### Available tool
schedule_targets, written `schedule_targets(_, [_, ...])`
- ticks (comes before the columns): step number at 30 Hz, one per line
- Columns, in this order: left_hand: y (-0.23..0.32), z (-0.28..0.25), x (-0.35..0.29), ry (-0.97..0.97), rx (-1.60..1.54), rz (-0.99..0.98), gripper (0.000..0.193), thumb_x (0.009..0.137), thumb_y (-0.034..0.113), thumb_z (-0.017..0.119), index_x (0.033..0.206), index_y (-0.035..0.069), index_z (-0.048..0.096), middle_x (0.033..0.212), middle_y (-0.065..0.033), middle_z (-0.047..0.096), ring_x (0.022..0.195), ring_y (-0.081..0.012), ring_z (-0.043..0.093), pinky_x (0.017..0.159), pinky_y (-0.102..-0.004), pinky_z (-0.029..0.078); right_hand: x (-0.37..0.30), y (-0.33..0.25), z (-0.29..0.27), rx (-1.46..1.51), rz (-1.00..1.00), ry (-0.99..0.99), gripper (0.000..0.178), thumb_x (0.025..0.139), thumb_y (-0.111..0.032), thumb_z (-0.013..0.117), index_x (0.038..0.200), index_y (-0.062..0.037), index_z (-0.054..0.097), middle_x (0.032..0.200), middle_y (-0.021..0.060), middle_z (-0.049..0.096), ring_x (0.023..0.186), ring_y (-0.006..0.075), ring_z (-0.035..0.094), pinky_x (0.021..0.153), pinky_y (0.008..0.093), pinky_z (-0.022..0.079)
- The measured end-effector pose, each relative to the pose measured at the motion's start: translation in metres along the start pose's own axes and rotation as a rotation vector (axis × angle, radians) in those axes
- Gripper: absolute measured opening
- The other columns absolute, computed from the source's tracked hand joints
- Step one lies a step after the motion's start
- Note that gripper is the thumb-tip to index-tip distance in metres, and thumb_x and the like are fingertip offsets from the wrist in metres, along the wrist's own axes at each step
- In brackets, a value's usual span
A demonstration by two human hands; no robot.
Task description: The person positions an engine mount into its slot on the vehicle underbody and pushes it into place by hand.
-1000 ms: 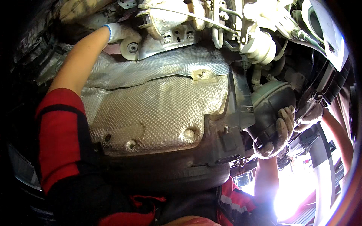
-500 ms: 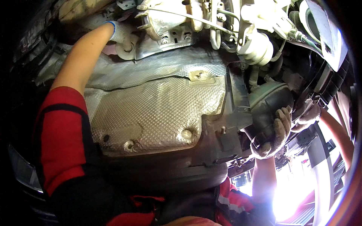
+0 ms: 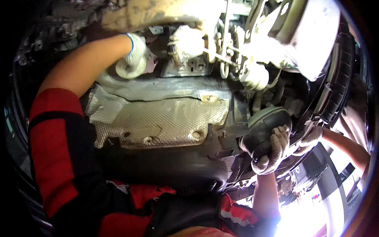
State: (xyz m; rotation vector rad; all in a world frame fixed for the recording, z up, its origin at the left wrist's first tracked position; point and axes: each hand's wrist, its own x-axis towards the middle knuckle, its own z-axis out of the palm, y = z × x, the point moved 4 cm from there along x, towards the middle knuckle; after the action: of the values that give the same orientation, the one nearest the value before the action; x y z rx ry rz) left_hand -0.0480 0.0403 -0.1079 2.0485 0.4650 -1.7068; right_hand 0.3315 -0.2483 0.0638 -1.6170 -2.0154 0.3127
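Underside of a car fills the view. Biggest thing: a silver dimpled heat shield point(image 3: 158, 118) across the middle, bolted at several spots, w/ a smoother crinkled silver panel point(image 3: 166, 89) just above it. Below the shield, a dark plastic cover point(image 3: 169, 170) curves along the lower edge. Upper right: a wheel w/ black tyre point(image 3: 335, 71) and pale dusty suspension parts point(image 3: 252, 59) beside it.

Left arm in a red-and-black sleeve point(image 3: 55, 154) reaches up from lower left; left hand point(image 3: 136, 53), in a white glove, sits on a round pale mount point(image 3: 128, 68) at the top edge of the crinkled panel. Fingers curled round the mount, touching it; exact grip partly hidden by the glove.

Right of the shield: a black rubber boot point(image 3: 264, 126), bulb-shaped w/ a greyish top, hanging beside the dark cover's edge. Right hand point(image 3: 272, 152), in a dirty knit glove, grips the boot's lower end from beneath, fingers wrapped tight around it.

Further right, another person's gloved hand point(image 3: 310, 138) rests on the dark wheel-arch edge near the boot; its fingers — can't tell, too small. Bright glare bottom right.
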Motion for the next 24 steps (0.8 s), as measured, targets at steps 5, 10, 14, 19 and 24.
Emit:
schedule_targets(5, [0.034,-0.001,-0.081,0.250,-0.133,-0.029,0.081,0.061,0.038,0.083,0.134,0.017,0.057,0.116,-0.0260,0.059,0.103,-0.0430,0.064,0.088,-0.0497,0.054,0.002,-0.006,0.003,-0.012,0.005,0.014,0.057,0.101,-0.043,0.033,0.121,0.0044,0.057,0.122,0.0223,0.062,0.118,0.0425,0.059,0.111,0.0620,0.040])
schedule_targets(10, [0.059,-0.047,-0.162,0.374,-0.236,0.068,0.098,0.062,0.036,0.080,0.153,0.038,0.044,0.116,-0.0214,0.060,0.099,-0.0370,0.064,0.087,-0.0451,0.055,0.005,-0.010,-0.002,-0.051,-0.006,0.049,0.053,0.101,-0.042,0.035,0.116,0.0032,0.059,0.117,0.0225,0.063,0.113,0.0431,0.061,0.108,0.0617,0.043])
schedule_targets(14, [0.051,-0.065,-0.220,0.549,-0.545,0.179,0.097,0.060,0.029,0.082,0.149,0.009,0.049,0.117,-0.0208,0.063,0.104,-0.0325,0.066,0.094,-0.0413,0.055,0.008,-0.011,-0.004,-0.052,-0.007,0.043,0.050,0.100,-0.042,0.036,0.114,0.0011,0.058,0.114,0.0221,0.063,0.110,0.0433,0.061,0.106,0.0619,0.044])
schedule_targets(19, [0.033,-0.099,-0.279,0.794,-1.358,1.062,0.081,0.077,0.027,0.079,0.145,-0.001,0.045,0.136,-0.0238,0.057,0.118,-0.0318,0.064,0.104,-0.0431,0.052,0.009,-0.013,-0.004,-0.041,-0.013,0.055,0.050,0.100,-0.042,0.037,0.114,0.0015,0.058,0.115,0.0224,0.063,0.110,0.0436,0.062,0.106,0.0622,0.044])
schedule_targets(24, [0.007,-0.160,-0.326,1.174,-1.162,1.374,0.050,0.097,0.037,0.064,0.133,0.005,0.053,0.127,-0.0189,0.061,0.108,-0.0305,0.069,0.098,-0.0504,0.057,0.010,-0.011,-0.002,-0.045,-0.005,0.059,0.050,0.101,-0.042,0.036,0.114,0.0018,0.058,0.114,0.0225,0.064,0.110,0.0434,0.062,0.106,0.0622,0.044])
